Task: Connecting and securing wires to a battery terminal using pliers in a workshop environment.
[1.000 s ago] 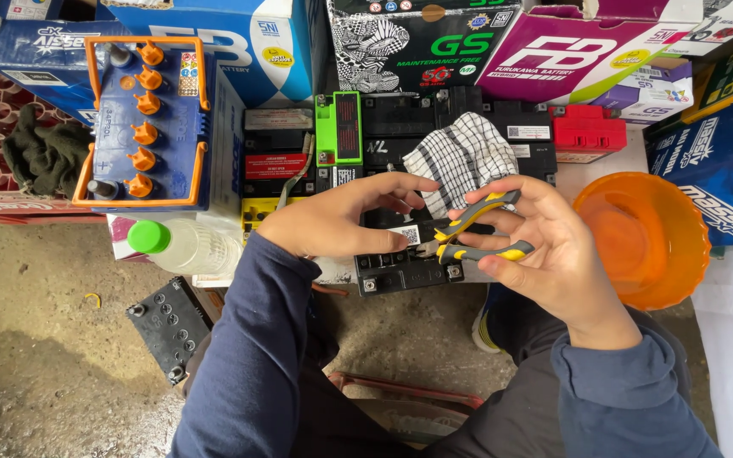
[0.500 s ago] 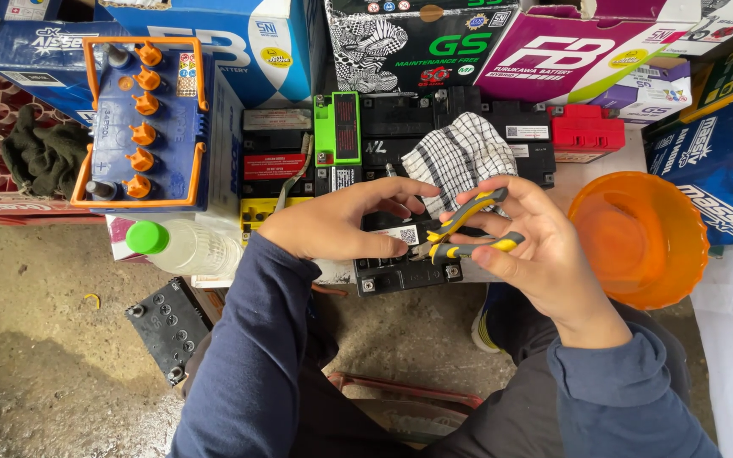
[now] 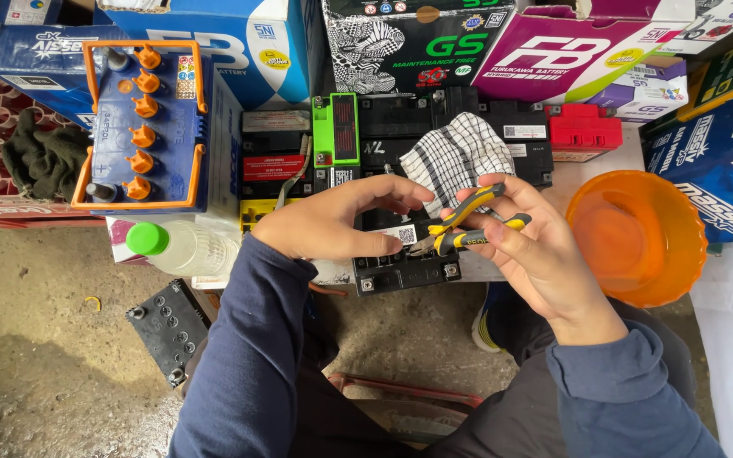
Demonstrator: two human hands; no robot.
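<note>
right hand (image 3: pixel 536 254): fingers curled round the two yellow-and-grey handles of the pliers (image 3: pixel 468 225), thumb on top; grip closed on them, handles close together.
left hand (image 3: pixel 332 222): half curled, palm down, resting on the small black battery (image 3: pixel 400 265); thumb lies along the battery's top edge, fingertips reach toward the pliers' nose. Holds nothing loose that can be seen; pins the battery.
pliers: nose points down-left and meets the battery top just beside the left thumb tip; whether the nose pinches anything cannot be told, too small.
small black battery: sits at the front edge of the work surface, between the two hands; black case, white sticker on top, two screw terminals on the front face; mostly hidden under the left hand.
checked cloth (image 3: pixel 456 157): one, black and white, crumpled, just behind the hands on the black batteries.
orange bowl (image 3: pixel 638 233): one, right of the right hand, near it, not touching.
blue battery (image 3: pixel 142 127): one, orange handle frame, six orange caps in a row; well left.
plastic bottle (image 3: pixel 181 246): one, green cap, lying on its side, left of the left arm.
green battery (image 3: pixel 337 129): one, behind the left hand.
red battery (image 3: pixel 583 131): one, back right.
floor battery (image 3: pixel 167 326): one, black, on the concrete beside the left sleeve.
cardboard boxes: row along the back, count unclear, cut by the frame.
</note>
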